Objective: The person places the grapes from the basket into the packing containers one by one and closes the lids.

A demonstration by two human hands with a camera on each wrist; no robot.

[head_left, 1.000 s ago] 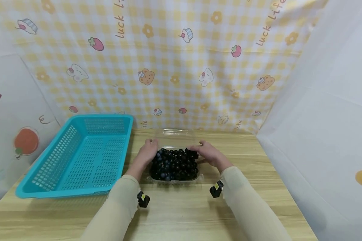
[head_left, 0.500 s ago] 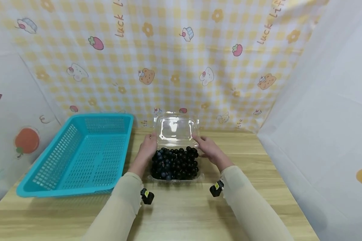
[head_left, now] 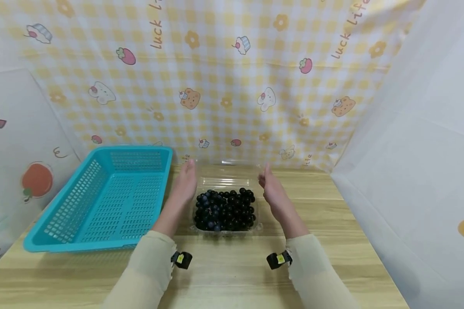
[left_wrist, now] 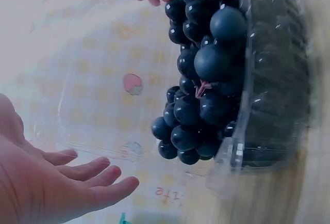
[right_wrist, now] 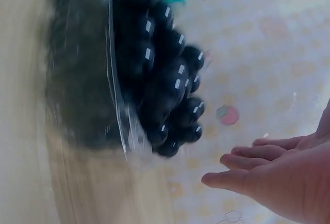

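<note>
Dark grapes [head_left: 224, 211] fill a clear plastic clamshell box [head_left: 225, 233] in the middle of the table, heaped above its rim in both wrist views. Behind them the hinged clear lid [head_left: 225, 172] stands raised and leans back toward the cloth. My left hand [head_left: 184, 183] hovers at the lid's left side, fingers extended and palm facing inward. On the other side my right hand [head_left: 274, 191] mirrors it, its fingers extended too. Both wrist views show a gap between the near hand and the grapes, and neither hand holds anything.
A turquoise perforated basket [head_left: 127, 206] stands to the left on the wooden table [head_left: 232, 274], close to my left forearm. Behind the table hangs a yellow checked cloth [head_left: 224, 77]. A white sheet [head_left: 410, 150] bounds the right side.
Both hands have left the lid's side edges and drawn apart, fingers now straighter. The lid, seen facing forward half a second ago, now appears flatter from the head view. Grapes and basket stay put.
</note>
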